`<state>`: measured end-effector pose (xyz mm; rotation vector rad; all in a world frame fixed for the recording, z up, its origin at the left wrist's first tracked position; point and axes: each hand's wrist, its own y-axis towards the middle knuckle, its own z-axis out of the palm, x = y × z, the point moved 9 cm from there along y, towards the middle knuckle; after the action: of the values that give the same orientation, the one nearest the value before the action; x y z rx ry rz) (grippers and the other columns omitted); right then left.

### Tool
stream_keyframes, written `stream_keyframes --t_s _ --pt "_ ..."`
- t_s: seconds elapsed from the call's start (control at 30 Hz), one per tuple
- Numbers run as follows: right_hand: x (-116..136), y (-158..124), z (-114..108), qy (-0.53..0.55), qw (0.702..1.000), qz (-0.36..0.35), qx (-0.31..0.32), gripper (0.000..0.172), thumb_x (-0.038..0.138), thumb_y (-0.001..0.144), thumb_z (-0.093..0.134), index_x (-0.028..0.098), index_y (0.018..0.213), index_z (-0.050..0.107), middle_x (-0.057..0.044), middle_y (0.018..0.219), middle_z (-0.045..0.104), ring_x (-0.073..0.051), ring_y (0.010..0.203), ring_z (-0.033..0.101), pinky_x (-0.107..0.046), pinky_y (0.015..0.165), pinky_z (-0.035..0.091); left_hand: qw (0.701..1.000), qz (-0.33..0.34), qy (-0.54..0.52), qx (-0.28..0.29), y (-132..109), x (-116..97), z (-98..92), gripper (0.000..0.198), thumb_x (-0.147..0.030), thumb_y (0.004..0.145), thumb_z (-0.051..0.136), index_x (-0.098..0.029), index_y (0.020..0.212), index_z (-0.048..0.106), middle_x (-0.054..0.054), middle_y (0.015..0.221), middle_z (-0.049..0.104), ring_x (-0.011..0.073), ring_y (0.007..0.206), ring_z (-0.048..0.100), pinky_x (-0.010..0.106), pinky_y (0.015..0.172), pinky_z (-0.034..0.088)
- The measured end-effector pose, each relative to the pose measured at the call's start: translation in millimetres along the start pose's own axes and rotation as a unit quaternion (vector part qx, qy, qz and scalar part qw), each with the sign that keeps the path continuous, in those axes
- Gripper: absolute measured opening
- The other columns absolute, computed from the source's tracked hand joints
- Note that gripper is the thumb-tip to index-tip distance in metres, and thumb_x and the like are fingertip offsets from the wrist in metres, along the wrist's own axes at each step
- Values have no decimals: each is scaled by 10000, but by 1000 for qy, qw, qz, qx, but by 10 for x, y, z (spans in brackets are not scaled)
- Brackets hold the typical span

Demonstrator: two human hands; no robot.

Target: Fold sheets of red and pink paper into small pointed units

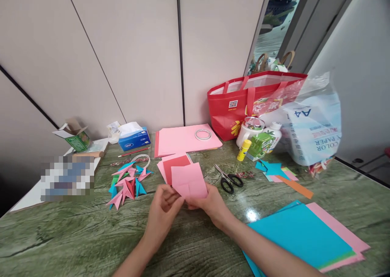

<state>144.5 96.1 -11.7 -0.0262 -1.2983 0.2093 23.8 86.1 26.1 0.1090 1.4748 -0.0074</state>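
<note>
A square of pink paper (189,179) with crease lines is held up between my two hands, above the middle of the table. My left hand (166,199) pinches its lower left corner, fingers curled. On the lower right edge, my right hand (210,203) grips the same sheet, thumb in front. Just behind it lies a small stack of red and pink paper squares (175,167), partly covered by the held sheet. Black-handled scissors (228,180) lie to the right of my hands. Several folded pink, blue and red paper pieces (128,185) are heaped on the left.
Pink sheets (179,140) with a ring (203,135) on them lie by the wall. A glue stick (244,150), a red bag (228,118) and a plastic paper bag (313,126) stand right. Blue sheets (298,236) lie front right. A tissue box (134,139) stands back left.
</note>
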Motion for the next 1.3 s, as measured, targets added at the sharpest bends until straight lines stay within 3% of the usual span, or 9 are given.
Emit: stream_keyframes --t_s 0.1,0.23,0.33,0.43,0.5,0.63,0.93,1.07,1.3 --pt "3 -18 73 -5 1000 -15 19 479 335 500 749 130 894 569 -48 804 651 -203 706 603 -324 608 529 997 -12 69 31 -20 62 64 124 -272 657 628 -177 652 549 -1 625 607 148 619 581 228 587 457" --pt "-9 -5 102 15 999 -28 36 463 270 565 709 188 945 458 -26 815 624 -183 727 611 -325 637 528 997 -18 49 -51 47 113 -185 178 -278 647 617 -172 790 609 18 700 634 162 660 578 243 604 455" --pt "96 -18 65 7 995 -91 31 397 190 648 622 232 962 383 -6 863 581 -126 673 602 -289 654 515 994 -16 29 -101 99 125 -367 163 -275 629 616 -171 755 617 22 748 627 159 668 572 235 580 457" --pt "233 -88 148 -63 980 -167 85 258 95 708 489 227 928 460 -31 1007 515 -107 725 582 -259 679 496 993 -9 65 -102 130 87 -421 146 -258 627 614 -166 737 642 29 756 636 157 662 565 229 576 449" --pt "289 -136 205 -129 964 -205 114 306 46 713 430 223 941 533 -44 1038 498 -130 819 563 -259 696 485 992 -13 89 -83 135 63 -394 142 -238 624 622 -162 741 650 26 719 639 153 641 562 220 565 437" --pt "339 -147 192 -234 936 -243 97 322 48 723 492 232 953 622 -42 934 560 -158 861 544 -263 711 449 995 -24 87 -49 120 39 -318 180 -209 624 635 -169 799 652 6 683 636 143 618 563 214 573 430" --pt "319 -73 95 -200 954 -217 46 82 241 701 635 194 765 654 -26 800 578 -145 734 559 -221 603 457 998 -40 56 14 91 75 -165 338 -209 644 634 -148 976 620 6 656 621 153 671 569 226 613 434" --pt "250 -40 -2 -161 970 -180 -8 141 246 646 671 169 741 602 -14 767 565 -143 696 551 -220 576 454 997 -45 39 42 57 101 -63 326 -180 641 622 -140 964 613 -15 593 584 144 644 567 232 621 436" --pt "146 -12 -40 -48 988 -142 -29 305 185 610 682 200 811 453 46 664 515 -115 595 525 -211 536 443 997 -55 34 32 24 115 -24 317 -164 634 628 -141 950 613 -34 571 548 113 586 543 195 557 419"
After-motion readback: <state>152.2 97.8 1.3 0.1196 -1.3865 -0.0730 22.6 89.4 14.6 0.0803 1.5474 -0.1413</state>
